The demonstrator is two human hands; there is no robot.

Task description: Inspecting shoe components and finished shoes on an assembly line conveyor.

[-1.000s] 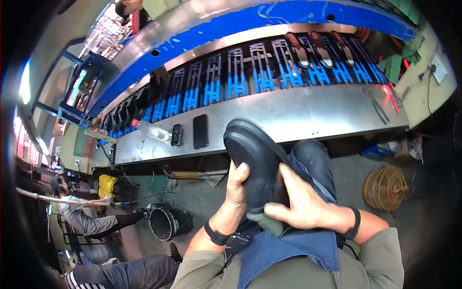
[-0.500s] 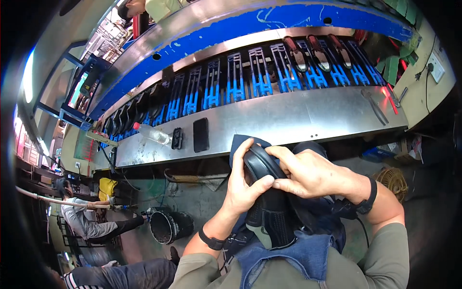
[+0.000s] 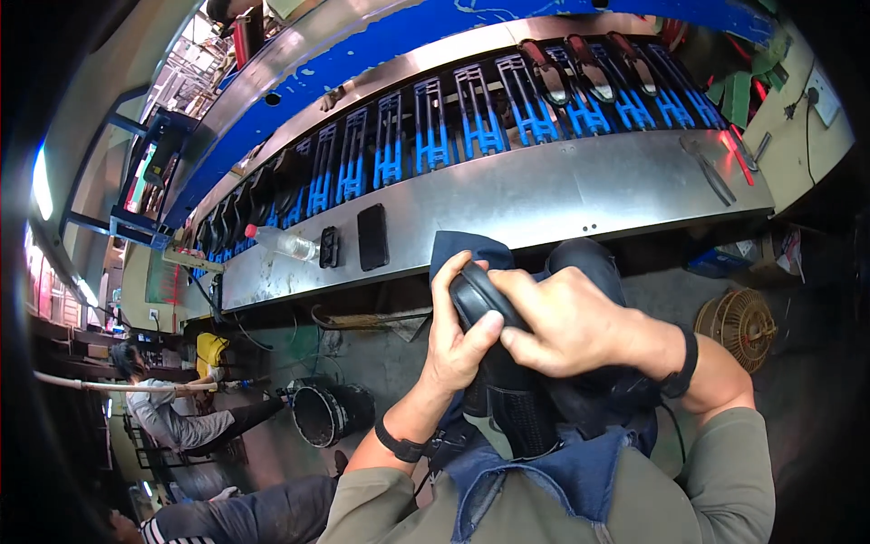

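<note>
W/ fingers of L hand (image 3: 458, 340) & R hand (image 3: 575, 326) gripping black shoe (image 3: 494, 376), we'd best press evenly, upper (image 3: 524, 422) steady below 'em.

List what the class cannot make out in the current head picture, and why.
- Head view: part of the black shoe, covered by the right hand.
- Head view: some fingers of the left hand, hidden behind the shoe.
- Head view: contents of the black bucket, lost in shadow.
- Head view: part of the person at lower left, cut off by the bottom edge.
</note>
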